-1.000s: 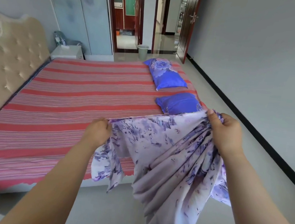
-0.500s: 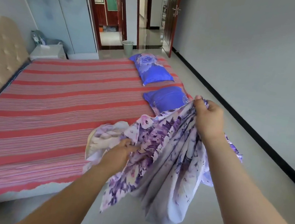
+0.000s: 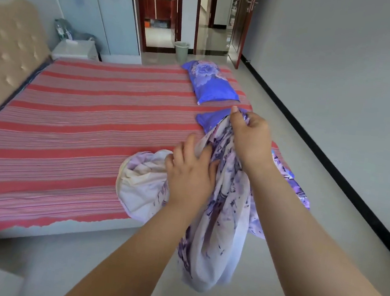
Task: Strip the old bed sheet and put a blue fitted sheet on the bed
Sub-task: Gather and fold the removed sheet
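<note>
Here: old floral sheet [image 3: 222, 200], bunched, hanging off the bed's [image 3: 68, 132] foot edge over the floor. My right hand [image 3: 251, 140] pinches its top gather; my left hand [image 3: 189, 174], fingers spread, presses into the folds at its seven o'clock. Two blue pillows [image 3: 211, 83] at twelve o'clock.

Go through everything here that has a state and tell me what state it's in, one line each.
floral sheet: off the bed, bunched, hanging from both hands
right hand: grips the sheet's top
left hand: fingers spread, gathering the sheet
mattress cover: red striped, bare, lying flat
far pillow: lying on the bed by its foot edge
near pillow: on the bed, partly hidden by the sheet
door: open
bin: upright on the floor
</note>
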